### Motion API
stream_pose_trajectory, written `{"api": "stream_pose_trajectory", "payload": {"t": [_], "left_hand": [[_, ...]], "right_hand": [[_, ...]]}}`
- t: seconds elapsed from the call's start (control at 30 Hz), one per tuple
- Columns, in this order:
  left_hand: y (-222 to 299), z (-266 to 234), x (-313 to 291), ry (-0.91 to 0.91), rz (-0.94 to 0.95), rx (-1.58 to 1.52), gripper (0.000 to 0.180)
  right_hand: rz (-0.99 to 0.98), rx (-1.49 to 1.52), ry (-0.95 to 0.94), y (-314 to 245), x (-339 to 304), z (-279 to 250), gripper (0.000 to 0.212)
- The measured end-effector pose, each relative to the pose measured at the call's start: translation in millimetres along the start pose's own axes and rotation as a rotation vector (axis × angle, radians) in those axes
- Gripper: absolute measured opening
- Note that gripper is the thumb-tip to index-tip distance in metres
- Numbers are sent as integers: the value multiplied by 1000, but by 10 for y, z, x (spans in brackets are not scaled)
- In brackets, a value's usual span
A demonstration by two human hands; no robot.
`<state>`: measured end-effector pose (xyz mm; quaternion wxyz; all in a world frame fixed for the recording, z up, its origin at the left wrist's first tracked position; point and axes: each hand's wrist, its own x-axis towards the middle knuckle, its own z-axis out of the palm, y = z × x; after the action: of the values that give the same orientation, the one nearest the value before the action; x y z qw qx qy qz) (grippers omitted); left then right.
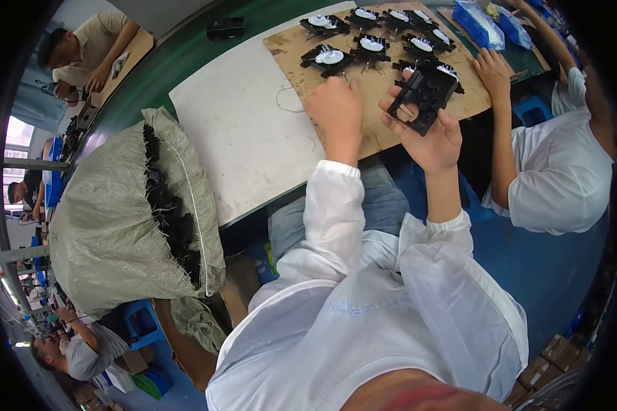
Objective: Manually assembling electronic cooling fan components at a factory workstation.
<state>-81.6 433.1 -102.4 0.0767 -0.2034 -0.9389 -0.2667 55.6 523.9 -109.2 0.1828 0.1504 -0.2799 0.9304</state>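
My right hand (428,140) holds up a black plastic housing (425,99) with a round opening, its fingers behind and thumb at the edge. My left hand (334,109) is closed over the board, knuckles up. Its fingertips are at the near side of a black assembly with a white gear (328,57), and I cannot make out what they hold. Several more such assemblies stand in rows on the brown board (384,130), among them one with a white gear (371,45) in the middle. The housing in my right hand partly covers the nearest ones at the right.
A large woven sack (127,226) of black parts stands open at my left. White sheeting (233,130) covers the table beside the board. Close on my right, a co-worker's hand (492,72) rests at the board's edge. Blue plastic bags (478,26) lie at the far right.
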Motion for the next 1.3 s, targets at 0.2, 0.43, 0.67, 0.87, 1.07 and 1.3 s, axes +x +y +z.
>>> {"api": "stream_pose_trajectory", "payload": {"t": [0.2,0.43,0.67,0.87,1.07,1.3], "left_hand": [[-38,207,156,60,-145,-42,27],[-604,-337,182,750,379,-1,16],[-765,-700,-36,593,25,-1465,20],[-902,-696,50,467,-96,-1723,27],[-883,-824,-3,399,-208,-1494,32],[-839,-887,-28,388,-212,-1462,32]], "right_hand": [[2,-19,3,36,17,-17,72],[-52,-363,163,106,54,-131,64],[-114,-628,191,682,469,138,54],[-62,-574,105,1128,681,573,55],[71,-678,108,1160,707,691,48],[101,-711,106,1190,687,730,40]]}}
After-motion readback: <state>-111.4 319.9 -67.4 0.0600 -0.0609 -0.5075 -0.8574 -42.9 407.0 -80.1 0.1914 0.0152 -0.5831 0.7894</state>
